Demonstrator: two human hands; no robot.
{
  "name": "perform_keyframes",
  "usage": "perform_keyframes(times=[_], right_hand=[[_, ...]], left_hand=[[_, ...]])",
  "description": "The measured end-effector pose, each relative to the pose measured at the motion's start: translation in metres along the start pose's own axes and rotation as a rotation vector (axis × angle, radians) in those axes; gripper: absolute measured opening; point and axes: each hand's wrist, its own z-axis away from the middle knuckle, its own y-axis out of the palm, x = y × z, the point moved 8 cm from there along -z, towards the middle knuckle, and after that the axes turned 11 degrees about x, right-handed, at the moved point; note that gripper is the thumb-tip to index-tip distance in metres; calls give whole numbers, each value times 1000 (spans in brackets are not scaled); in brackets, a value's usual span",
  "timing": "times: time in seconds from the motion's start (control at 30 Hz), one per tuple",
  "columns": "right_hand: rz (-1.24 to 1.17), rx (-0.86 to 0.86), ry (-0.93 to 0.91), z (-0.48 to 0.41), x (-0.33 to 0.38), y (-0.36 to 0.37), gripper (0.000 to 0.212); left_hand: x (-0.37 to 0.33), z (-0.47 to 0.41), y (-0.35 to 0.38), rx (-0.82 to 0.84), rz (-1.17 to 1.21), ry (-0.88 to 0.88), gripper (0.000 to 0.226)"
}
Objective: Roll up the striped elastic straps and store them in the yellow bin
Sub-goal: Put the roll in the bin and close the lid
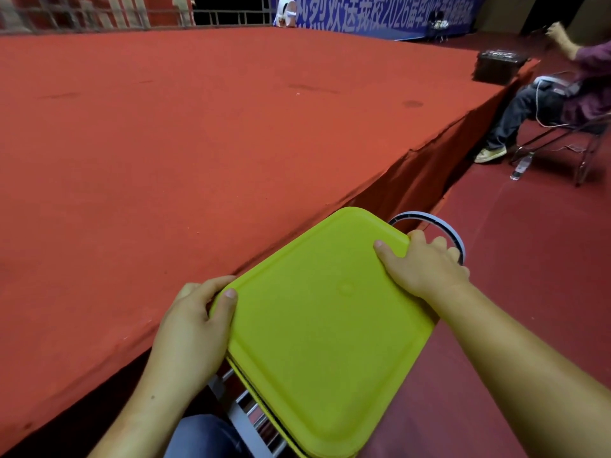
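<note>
1. A red-carpeted stage [198, 143] fills the left and middle of the view. Its top is broad and bare. Its front edge runs on a slant from the lower left up toward the far right, with a dark drop below it.
2. The left hand [195, 322] grips the left corner of the yellow bin [324, 325], thumb on top and fingers curled under the rim, close against the stage's front edge.
3. The yellow bin sits just off that edge with its flat top closed and tilted toward the camera. A metal frame [244, 414] shows under its near-left edge.
4. The right hand [420, 266] holds the bin's far right corner, thumb laid on the top and fingers wrapped over the rim.
5. A striped strap [426, 217] arcs in a loop just beyond the right hand, outside the bin. Whether the fingers touch it I cannot tell.
6. To the right lies dark red floor [529, 259], open beside the bin.
7. A black case [496, 66] sits at the stage's far right corner.
8. Farther right a person [545, 104] sits on a chair [588, 140], with a bottle [520, 166] on the floor by it.
</note>
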Motion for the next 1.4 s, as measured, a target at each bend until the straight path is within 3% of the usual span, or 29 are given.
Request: perform_keyframes(times=[0.37, 1.4], right_hand=[[21, 10, 10, 4, -7, 3, 91], [65, -106, -36, 11, -1, 10, 87]], left_hand=[[-3, 1, -7, -38, -2, 25, 23], [1, 3, -1, 62, -47, 5, 27]])
